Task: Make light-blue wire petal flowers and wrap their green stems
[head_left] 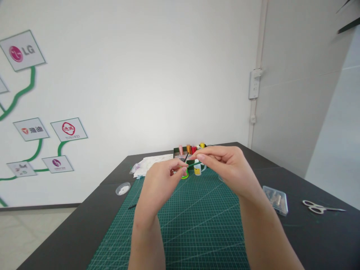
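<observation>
A thin green strip (194,164), perhaps cord or wire, spans the small gap between my two hands above the far part of the cutting mat. My left hand (164,176) is closed in a pinch on its left end. From the other side my right hand (222,161) pinches its right end between thumb and fingers. Just behind the hands are a green-rimmed container (185,174) and a white mug (197,170) with a yellow patch, both partly hidden. A dark thin stick (186,157) rises near the left fingertips.
A green gridded cutting mat (197,225) covers the black table (309,236). Thread spools (188,149) stand in a box at the back, beside white cloth (153,164). Left lies a small dish (123,189); right, a clear case (276,200) and scissors (317,207).
</observation>
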Demonstrator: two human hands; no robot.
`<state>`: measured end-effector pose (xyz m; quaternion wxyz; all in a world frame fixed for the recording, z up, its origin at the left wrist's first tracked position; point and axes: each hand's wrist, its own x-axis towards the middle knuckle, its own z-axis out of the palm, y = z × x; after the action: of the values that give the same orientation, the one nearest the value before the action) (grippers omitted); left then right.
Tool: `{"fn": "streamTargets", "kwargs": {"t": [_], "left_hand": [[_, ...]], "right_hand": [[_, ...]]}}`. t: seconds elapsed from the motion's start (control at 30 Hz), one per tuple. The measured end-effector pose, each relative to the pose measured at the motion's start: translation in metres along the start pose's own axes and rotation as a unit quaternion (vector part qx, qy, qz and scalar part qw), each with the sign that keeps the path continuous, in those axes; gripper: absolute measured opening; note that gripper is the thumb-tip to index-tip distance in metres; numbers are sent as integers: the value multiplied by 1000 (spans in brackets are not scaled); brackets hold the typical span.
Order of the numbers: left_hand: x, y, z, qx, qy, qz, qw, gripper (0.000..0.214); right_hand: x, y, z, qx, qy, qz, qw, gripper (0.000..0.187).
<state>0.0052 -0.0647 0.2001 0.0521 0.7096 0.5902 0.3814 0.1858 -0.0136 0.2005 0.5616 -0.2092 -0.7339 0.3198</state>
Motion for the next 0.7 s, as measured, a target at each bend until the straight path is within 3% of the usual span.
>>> {"fn": "streamTargets", "kwargs": {"t": [0.2,0.37,0.53,0.7], "left_hand": [[-5,6,1,-8,-100,29,995,19],[-12,8,-3,-13,-121,43,992,16],[-20,9,-9,-18,-90,65,994,14],[-26,9,-14,-62,13,91,994,15]], "right_hand": [[5,7,-10,87,10,23,996,16],[10,14,-10,115,7,39,993,14],[18,27,-6,120,-15,52,991,14],[23,40,0,120,-49,43,991,15]]}}
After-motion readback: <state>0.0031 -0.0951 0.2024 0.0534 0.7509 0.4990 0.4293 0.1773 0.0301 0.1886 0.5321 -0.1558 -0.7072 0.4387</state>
